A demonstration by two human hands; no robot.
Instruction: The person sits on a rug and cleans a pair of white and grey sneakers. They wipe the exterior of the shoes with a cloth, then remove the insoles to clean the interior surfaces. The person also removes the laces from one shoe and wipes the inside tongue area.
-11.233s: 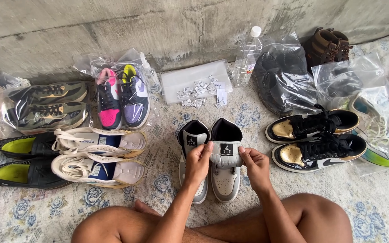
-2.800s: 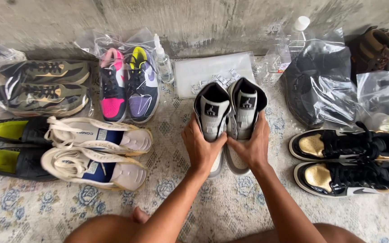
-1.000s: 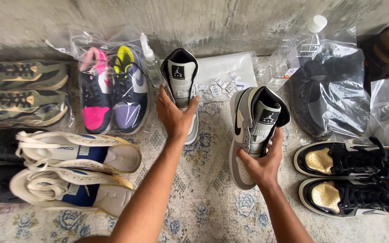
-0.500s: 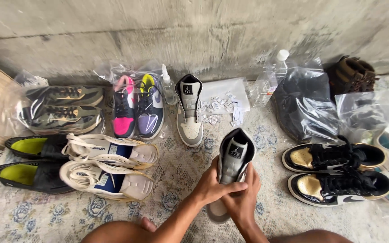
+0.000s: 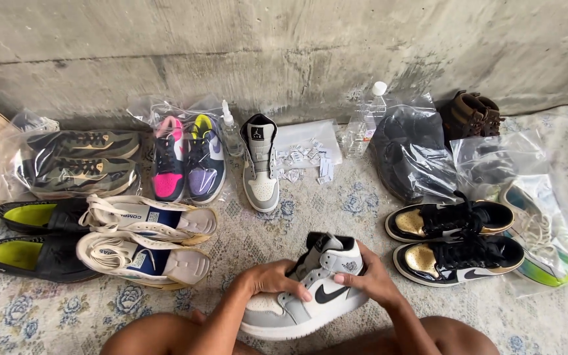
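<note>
A patterned rug (image 5: pixel 310 210) lies before a concrete wall. At six o'clock, the left hand (image 5: pixel 272 281) and right hand (image 5: pixel 369 279) clamp a grey sneaker (image 5: pixel 310 296) tilted on its side; its mate (image 5: pixel 260 164) stands at twelve o'clock. It might slip, since only fingertips pinch the upper.

Flowered rug (image 5: pixel 336 217) against concrete wall, covered with shoe pairs (image 5: pixel 451 243), bagged sneakers (image 5: pixel 185 158), one grey sneaker (image 5: pixel 260 164), bottle (image 5: pixel 366 118).

dark shoes (image 5: pixel 407 154) blurred inside plastic bag, rightmost bagged shoe (image 5: pixel 547 243) edge-cut
</note>
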